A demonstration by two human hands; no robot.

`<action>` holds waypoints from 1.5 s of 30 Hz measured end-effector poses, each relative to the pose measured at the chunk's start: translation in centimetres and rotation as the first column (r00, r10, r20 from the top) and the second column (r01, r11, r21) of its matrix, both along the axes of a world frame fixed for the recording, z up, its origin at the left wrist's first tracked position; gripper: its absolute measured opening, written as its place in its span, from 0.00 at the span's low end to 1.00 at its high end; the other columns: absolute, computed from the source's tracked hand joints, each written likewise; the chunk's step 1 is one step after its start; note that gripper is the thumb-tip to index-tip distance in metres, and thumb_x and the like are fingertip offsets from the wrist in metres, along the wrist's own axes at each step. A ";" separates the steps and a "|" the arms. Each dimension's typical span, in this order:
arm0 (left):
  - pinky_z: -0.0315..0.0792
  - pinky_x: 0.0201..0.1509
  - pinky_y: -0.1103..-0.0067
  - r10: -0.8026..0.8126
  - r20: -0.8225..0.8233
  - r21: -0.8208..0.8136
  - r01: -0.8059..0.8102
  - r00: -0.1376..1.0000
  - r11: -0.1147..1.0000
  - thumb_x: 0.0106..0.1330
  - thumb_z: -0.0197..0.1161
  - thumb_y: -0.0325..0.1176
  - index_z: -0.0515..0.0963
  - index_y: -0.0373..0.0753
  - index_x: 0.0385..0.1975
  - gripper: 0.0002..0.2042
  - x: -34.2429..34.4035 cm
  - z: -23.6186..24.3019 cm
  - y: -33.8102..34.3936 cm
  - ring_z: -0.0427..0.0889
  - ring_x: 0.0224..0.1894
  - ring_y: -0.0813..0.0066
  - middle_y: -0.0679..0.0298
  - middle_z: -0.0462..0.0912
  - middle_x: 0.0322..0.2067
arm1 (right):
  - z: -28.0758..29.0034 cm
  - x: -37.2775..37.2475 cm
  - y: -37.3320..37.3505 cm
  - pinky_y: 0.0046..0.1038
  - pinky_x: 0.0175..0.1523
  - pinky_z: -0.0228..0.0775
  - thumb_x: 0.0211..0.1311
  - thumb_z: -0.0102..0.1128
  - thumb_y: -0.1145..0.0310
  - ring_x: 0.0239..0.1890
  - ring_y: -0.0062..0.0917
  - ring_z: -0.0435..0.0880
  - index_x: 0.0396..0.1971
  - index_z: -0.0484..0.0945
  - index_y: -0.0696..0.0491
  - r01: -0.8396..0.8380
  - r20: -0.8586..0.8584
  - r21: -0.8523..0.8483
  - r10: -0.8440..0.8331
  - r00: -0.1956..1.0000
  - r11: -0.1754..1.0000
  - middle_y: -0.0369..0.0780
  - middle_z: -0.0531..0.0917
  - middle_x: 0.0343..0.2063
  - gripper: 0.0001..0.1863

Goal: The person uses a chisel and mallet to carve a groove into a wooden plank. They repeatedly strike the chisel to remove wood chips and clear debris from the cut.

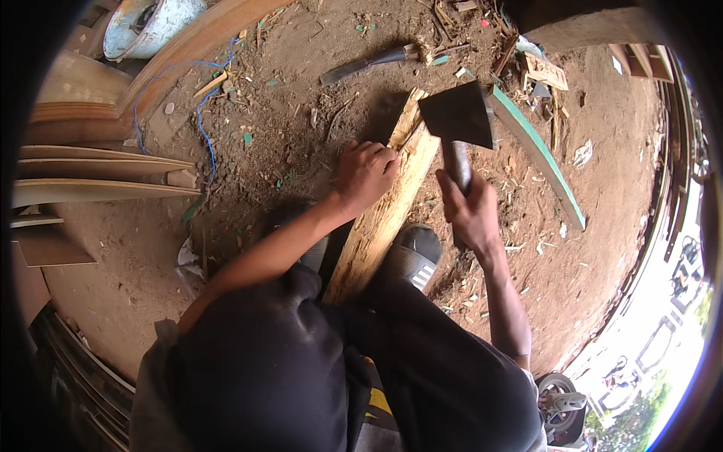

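Note:
Between my feet a long, rough, pale plank [384, 215] slants away from me, its surface splintered and a dark split near its far end. My left hand [365, 173] is closed against the plank's left edge, fingers curled over it. In my right hand [471, 207] is the handle of a hatchet, gripped below the head. The hatchet [458, 114] has a broad dark blade, held over the right side of the plank's far end; whether it touches the wood I cannot tell. The plank's near end is hidden by my legs.
A dark flat tool [369, 64] lies on the dirt beyond the plank. On the right a green-edged strip of wood [538, 154] leans near scraps. Boards [105, 172] are stacked at left, with a blue cord [205, 135] and a whitish bucket [151, 29] behind. My shoe [413, 256] is beside the plank.

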State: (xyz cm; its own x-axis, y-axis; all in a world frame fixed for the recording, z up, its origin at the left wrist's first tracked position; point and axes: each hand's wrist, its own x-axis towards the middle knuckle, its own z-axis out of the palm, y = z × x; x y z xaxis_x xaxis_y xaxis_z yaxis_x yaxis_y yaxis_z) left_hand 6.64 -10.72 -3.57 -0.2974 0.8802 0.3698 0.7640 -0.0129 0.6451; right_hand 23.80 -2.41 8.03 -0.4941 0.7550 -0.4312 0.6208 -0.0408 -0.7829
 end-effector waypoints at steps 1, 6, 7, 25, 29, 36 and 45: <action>0.67 0.27 0.71 -0.008 -0.019 -0.002 0.008 1.000 1.000 0.53 0.66 0.26 0.76 0.38 0.20 0.05 -0.1 -0.1 0.0 0.75 0.20 0.67 0.62 0.76 0.17 | 0.6 0.0 0.2 0.25 0.20 0.66 0.62 0.57 0.57 0.15 0.19 0.75 0.30 0.75 0.63 0.038 -0.001 0.038 -0.038 0.999 0.999 0.40 0.78 0.14 0.20; 0.60 0.20 0.76 0.106 0.354 -0.101 -0.074 0.929 0.992 0.54 0.70 0.30 0.75 0.36 0.16 0.11 0.0 0.3 -0.2 0.67 0.16 0.76 0.64 0.70 0.13 | -1.3 -0.4 -0.2 0.24 0.20 0.67 0.63 0.56 0.61 0.16 0.19 0.76 0.28 0.75 0.60 0.084 -0.116 -0.005 -0.084 0.990 0.996 0.40 0.80 0.17 0.14; 0.59 0.20 0.76 0.127 0.386 -0.115 -0.089 0.914 0.989 0.54 0.70 0.31 0.74 0.35 0.15 0.12 0.0 0.4 -0.3 0.65 0.15 0.77 0.64 0.70 0.12 | -2.3 -0.5 -0.4 0.27 0.21 0.70 0.63 0.55 0.62 0.16 0.21 0.77 0.29 0.75 0.60 0.049 0.118 -0.014 -0.047 0.992 0.999 0.41 0.81 0.18 0.14; 0.59 0.18 0.78 0.264 0.689 -0.305 -0.060 0.675 0.950 0.55 0.70 0.34 0.73 0.36 0.14 0.14 0.0 -0.4 -0.3 0.68 0.15 0.85 0.66 0.74 0.11 | -4.1 0.2 0.3 0.36 0.30 0.75 0.62 0.56 0.58 0.22 0.35 0.83 0.33 0.77 0.63 -0.150 0.342 0.002 0.140 0.929 0.989 0.52 0.82 0.22 0.19; 0.60 0.22 0.83 0.294 0.709 -0.349 -0.044 0.641 0.936 0.57 0.69 0.34 0.72 0.35 0.14 0.15 -0.1 -0.7 -0.5 0.64 0.19 0.89 0.71 0.72 0.13 | -3.1 0.4 0.8 0.25 0.16 0.65 0.63 0.57 0.58 0.12 0.18 0.70 0.31 0.75 0.60 -0.095 0.165 0.054 0.085 0.983 0.994 0.39 0.78 0.16 0.17; 0.63 0.26 0.82 0.300 0.696 -0.362 -0.041 0.652 0.931 0.55 0.69 0.37 0.75 0.36 0.19 0.12 -0.2 -1.0 -0.1 0.69 0.22 0.86 0.70 0.75 0.17 | -1.3 -0.3 2.0 0.19 0.14 0.61 0.66 0.55 0.65 0.09 0.14 0.69 0.19 0.71 0.51 0.099 -0.397 0.103 -0.051 0.917 0.990 0.33 0.74 0.11 0.14; 0.63 0.23 0.80 0.274 0.669 -0.417 0.044 0.691 0.908 0.56 0.69 0.40 0.76 0.36 0.20 0.14 -1.1 -0.7 -0.1 0.69 0.20 0.85 0.69 0.74 0.15 | -3.1 1.0 2.1 0.22 0.15 0.64 0.63 0.57 0.57 0.11 0.16 0.69 0.25 0.72 0.54 0.023 0.130 -0.018 -0.021 0.991 1.000 0.35 0.75 0.14 0.15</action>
